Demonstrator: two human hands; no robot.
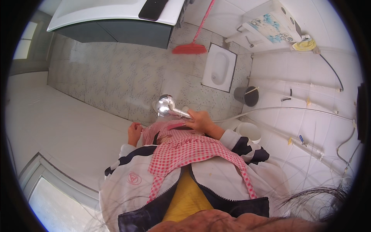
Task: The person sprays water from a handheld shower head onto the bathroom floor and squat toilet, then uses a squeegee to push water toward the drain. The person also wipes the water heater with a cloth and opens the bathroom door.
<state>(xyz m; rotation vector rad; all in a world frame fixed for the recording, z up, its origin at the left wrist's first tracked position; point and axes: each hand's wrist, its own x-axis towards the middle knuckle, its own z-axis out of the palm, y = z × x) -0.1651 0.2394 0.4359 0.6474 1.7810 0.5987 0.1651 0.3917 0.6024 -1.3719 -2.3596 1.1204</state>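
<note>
My right hand (201,121) is wrapped round the handle of a shiny chrome shower head (166,103), held out in front of my waist. Its round head points away to the left, over the tiled floor. A metal hose (278,109) runs from near that hand to the right wall. My left hand (134,132) hangs at the left edge of my red-and-white checked apron (185,149), its fingers curled; whether they hold anything is hidden. A flat pink piece (176,126) lies against the apron beneath the shower head.
Patterned tile floor (104,73) stretches ahead. A red broom (189,48) stands near a squat toilet (219,67). A grey bucket (245,96) and a white bucket (248,132) are at right, by wall pipes. A phone (153,9) lies on the white washbasin counter (96,11).
</note>
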